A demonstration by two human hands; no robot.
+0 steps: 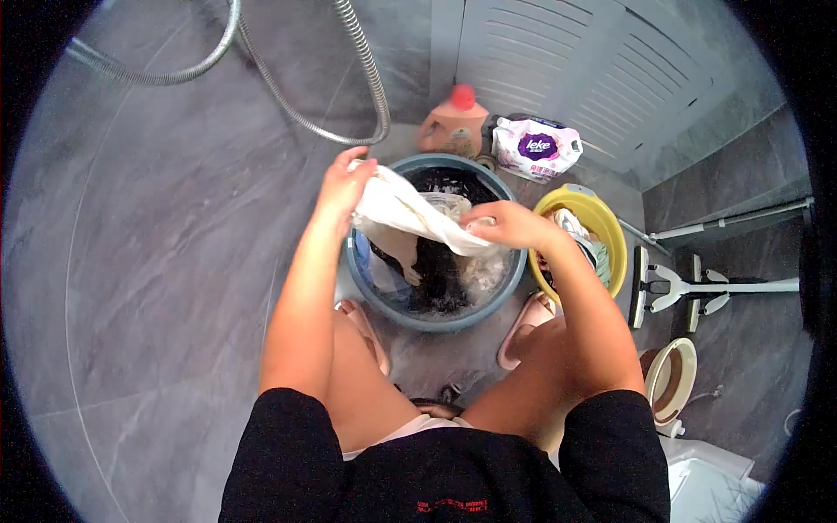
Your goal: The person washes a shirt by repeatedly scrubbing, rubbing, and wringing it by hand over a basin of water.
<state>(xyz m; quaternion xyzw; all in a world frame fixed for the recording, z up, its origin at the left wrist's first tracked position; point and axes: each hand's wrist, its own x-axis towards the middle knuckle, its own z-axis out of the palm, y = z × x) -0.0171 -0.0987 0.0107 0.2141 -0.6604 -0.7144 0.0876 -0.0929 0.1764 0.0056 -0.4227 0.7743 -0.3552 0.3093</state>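
A white cloth [410,212] is stretched between my two hands above a blue-grey tub [353,279]. My left hand [345,185] grips its upper left end near the tub's left rim. At the lower right end, my right hand [506,224] is closed on the cloth over the right side of the tub. Dark, wet fabric [440,275] and some pale cloth lie in sudsy water below. A clear plastic-looking rim [449,203] shows partly behind the white cloth.
A yellow basin [617,253] with clothes stands right of the tub. Behind are a pink detergent jug [453,126] and a white leke pouch [536,150]. A metal shower hose [370,78] hangs at upper left. A squeegee-like mop [741,286] and a brown-cream bucket [684,379] are at right.
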